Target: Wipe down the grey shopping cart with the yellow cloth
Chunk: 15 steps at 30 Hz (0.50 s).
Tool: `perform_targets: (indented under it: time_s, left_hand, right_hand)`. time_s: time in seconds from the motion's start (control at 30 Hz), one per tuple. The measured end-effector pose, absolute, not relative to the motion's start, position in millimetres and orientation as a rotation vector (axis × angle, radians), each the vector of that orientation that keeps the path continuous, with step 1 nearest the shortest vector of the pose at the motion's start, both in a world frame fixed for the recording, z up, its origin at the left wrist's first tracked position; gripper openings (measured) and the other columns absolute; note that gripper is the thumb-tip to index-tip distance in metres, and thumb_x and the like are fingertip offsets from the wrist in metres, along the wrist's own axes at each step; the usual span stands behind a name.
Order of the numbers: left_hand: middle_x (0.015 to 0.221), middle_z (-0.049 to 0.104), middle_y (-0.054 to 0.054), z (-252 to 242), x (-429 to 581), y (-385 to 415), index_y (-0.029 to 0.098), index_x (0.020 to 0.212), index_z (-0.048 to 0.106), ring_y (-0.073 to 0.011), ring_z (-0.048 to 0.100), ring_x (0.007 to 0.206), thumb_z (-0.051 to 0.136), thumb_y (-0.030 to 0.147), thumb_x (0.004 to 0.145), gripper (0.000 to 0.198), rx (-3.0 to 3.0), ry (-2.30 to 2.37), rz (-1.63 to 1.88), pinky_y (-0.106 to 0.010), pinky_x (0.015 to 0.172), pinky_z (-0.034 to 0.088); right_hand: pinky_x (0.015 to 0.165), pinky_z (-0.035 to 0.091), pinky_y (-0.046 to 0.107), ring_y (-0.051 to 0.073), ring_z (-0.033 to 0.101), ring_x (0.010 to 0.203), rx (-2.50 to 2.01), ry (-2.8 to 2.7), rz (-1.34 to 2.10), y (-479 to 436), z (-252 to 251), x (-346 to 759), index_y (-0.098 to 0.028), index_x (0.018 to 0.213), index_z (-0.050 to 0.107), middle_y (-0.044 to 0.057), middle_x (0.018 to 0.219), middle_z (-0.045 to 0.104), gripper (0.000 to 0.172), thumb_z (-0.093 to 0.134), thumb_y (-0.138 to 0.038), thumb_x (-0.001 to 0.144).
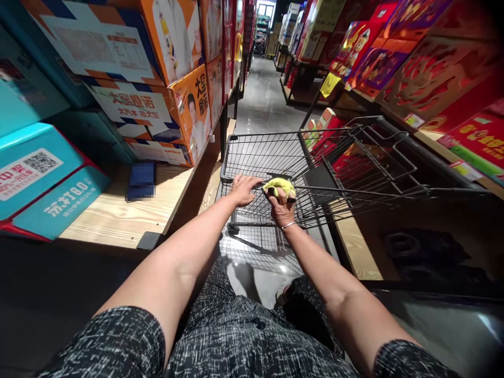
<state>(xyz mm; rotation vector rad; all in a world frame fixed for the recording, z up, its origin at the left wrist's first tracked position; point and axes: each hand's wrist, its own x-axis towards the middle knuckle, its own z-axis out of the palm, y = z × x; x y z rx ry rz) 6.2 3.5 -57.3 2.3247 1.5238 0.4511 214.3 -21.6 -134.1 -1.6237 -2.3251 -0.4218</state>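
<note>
A black wire shopping cart (255,152) stands across the aisle in front of me. My left hand (243,190) is on the near rim of its basket, close to the left corner, with thumb and fingers about the bar. Just right of it, my right hand (282,210) grips a crumpled yellow cloth (280,185) against the same rim. The cloth bulges above the fingers, and the palm side of both hands is hidden. A thin bracelet (289,225) circles my right wrist.
On the left, a wooden shelf (173,194) bears orange and white drink cartons (134,107), teal boxes (51,163) and a small dark blue item (140,181). Red gift boxes (480,139) stack along the right shelving. Beyond the cart, a grey aisle floor (262,86) runs away.
</note>
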Motion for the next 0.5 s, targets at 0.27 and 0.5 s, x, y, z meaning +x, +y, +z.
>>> perform_targets:
  time_s: [0.27, 0.5]
  left_hand:
    - [0.136, 0.061, -0.002, -50, -3, 11, 0.029, 0.134, 0.058, -0.0234, 0.047, 0.139, 0.057, 0.016, 0.077, 0.059, 2.227, 1.571, 0.395, -0.048, 0.13, 0.005]
    - [0.129, 0.064, -0.002, -50, -27, 20, 0.028, 0.122, 0.06, -0.0254, 0.049, 0.136, 0.059, 0.019, 0.08, 0.043, 2.185, 1.651, 0.434, -0.053, 0.131, 0.001]
  right_hand:
    - [0.114, 0.036, 0.057, 0.033, 0.043, 0.14, -1.57, -2.908, 0.14, -25, -216, 189, -0.042, 0.136, 0.067, 0.002, 0.153, 0.054, 0.052, 0.043, -0.017, 0.097]
    - [0.104, 0.042, 0.049, 0.033, 0.048, 0.13, -1.481, -2.873, -0.014, -21, -173, 201, -0.037, 0.128, 0.073, 0.004, 0.151, 0.058, 0.046, 0.042, -0.019, 0.099]
